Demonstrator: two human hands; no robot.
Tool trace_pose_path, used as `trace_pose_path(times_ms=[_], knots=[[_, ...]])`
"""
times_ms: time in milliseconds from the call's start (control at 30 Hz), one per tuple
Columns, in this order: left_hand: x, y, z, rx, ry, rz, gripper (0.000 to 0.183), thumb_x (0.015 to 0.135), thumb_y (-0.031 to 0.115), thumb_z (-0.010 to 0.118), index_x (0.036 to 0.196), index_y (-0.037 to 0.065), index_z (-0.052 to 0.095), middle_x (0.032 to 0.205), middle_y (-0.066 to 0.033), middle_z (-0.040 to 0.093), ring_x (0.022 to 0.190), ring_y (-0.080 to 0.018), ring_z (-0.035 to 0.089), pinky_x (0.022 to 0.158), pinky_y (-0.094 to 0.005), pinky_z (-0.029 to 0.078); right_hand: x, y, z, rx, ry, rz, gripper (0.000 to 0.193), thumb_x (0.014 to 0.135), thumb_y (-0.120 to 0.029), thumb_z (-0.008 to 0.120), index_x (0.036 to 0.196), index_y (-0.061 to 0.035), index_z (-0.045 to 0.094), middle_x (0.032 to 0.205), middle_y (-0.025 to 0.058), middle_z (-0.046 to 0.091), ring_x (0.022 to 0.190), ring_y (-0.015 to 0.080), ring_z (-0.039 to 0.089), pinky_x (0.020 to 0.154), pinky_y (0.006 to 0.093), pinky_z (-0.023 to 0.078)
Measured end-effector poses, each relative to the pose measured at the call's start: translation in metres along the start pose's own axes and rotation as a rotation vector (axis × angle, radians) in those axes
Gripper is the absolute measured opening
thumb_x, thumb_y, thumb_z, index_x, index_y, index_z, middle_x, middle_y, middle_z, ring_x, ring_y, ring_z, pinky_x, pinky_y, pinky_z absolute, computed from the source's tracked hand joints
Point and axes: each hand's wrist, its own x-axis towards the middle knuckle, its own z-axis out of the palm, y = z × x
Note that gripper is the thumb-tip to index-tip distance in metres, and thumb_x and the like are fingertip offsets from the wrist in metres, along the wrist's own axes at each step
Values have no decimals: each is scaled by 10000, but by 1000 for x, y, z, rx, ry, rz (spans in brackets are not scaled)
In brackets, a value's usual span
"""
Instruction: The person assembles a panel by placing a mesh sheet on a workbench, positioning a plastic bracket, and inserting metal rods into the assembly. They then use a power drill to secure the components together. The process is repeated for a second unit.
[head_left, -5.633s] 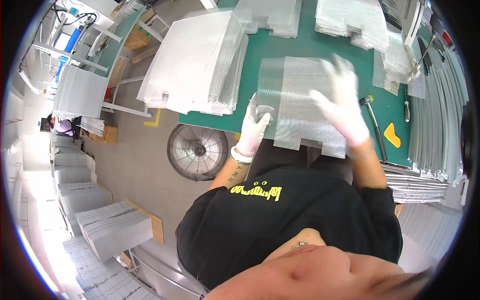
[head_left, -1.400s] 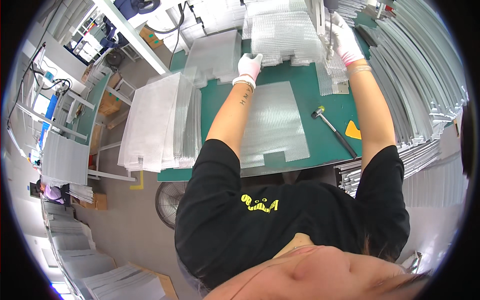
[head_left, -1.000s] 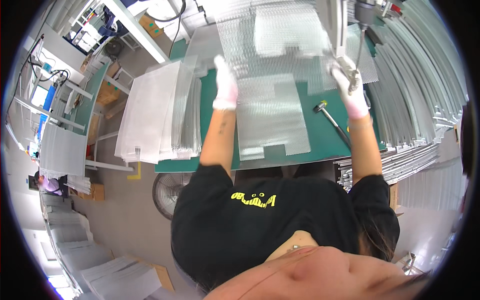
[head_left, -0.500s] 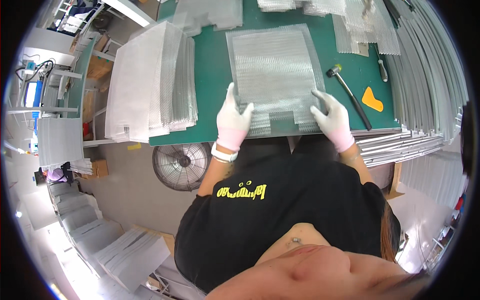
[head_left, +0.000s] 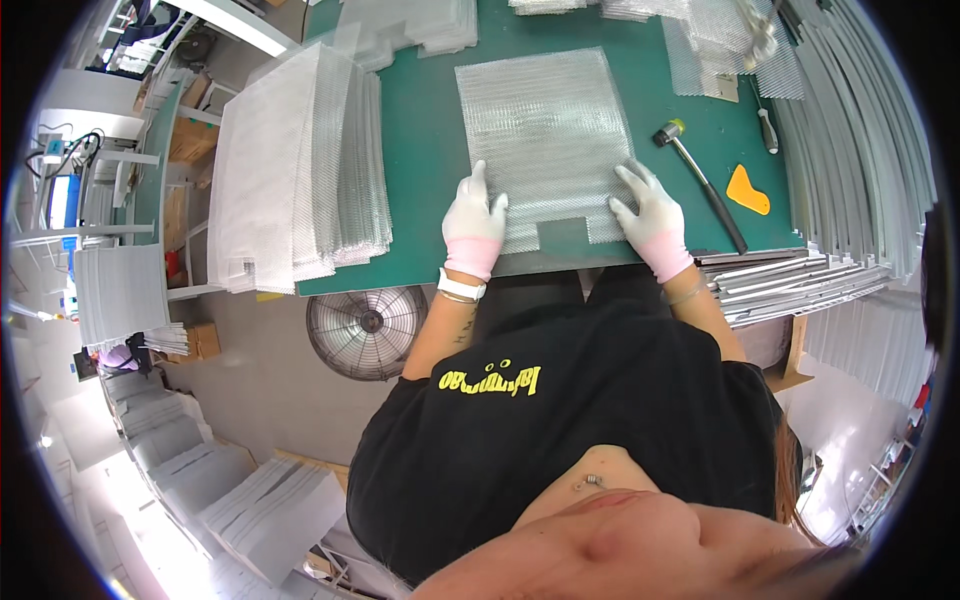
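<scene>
While my left hand [head_left: 472, 220] and right hand [head_left: 655, 215] flank the mesh [head_left: 545, 120], its notched end faces me.
On each hand the thumb and fingers stand apart; the mesh lies flat on the green bench [head_left: 420, 150] between them, and whether it is one layer or several I cannot tell. Even, light pressure from both sides, I judge, suits its thin edges best, since uneven pushing could bow them. It looks silvery, finely holed and nearly rectangular; the scraper [head_left: 747, 190] at right is flat, yellow and curved.
</scene>
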Motion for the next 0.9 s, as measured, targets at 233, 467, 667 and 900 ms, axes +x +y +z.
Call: trace_pose_path(times_ms=[233,467,667,900], knots=[[2,4,-3,13,-16,-56,572,870,228,704,1392,83,520,1203,-158,591,997,-331,645,828,-390,546,3,-3,0,-118,-73,47,496,860,-295,692,1331,-169,601,1455,177,492,1171,350,611,940,405,531],[11,13,-21,255,-68,65,516,848,278,697,1347,208,589,1408,-238,428,1246,-439,465,1052,-555,389,34,-21,-45,-254,-127,-41,360,853,-287,693,1186,-151,690,1411,216,516,1117,355,633,912,419,535],[-27,35,-90,244,75,347,527,850,266,672,1330,70,580,1432,-228,427,1326,-420,405,1101,-561,331,96,-176,-16,302,-178,-530,421,919,-321,631,1260,-75,632,1049,161,702,968,346,672,876,407,538],[-64,2,-261,-183,334,96,344,863,110,667,1199,37,677,1138,-144,695,1041,-287,663,962,-373,494,164,-276,88,520,-180,-309,592,918,-270,644,1450,-65,485,1170,172,663,969,267,657,863,363,534]])
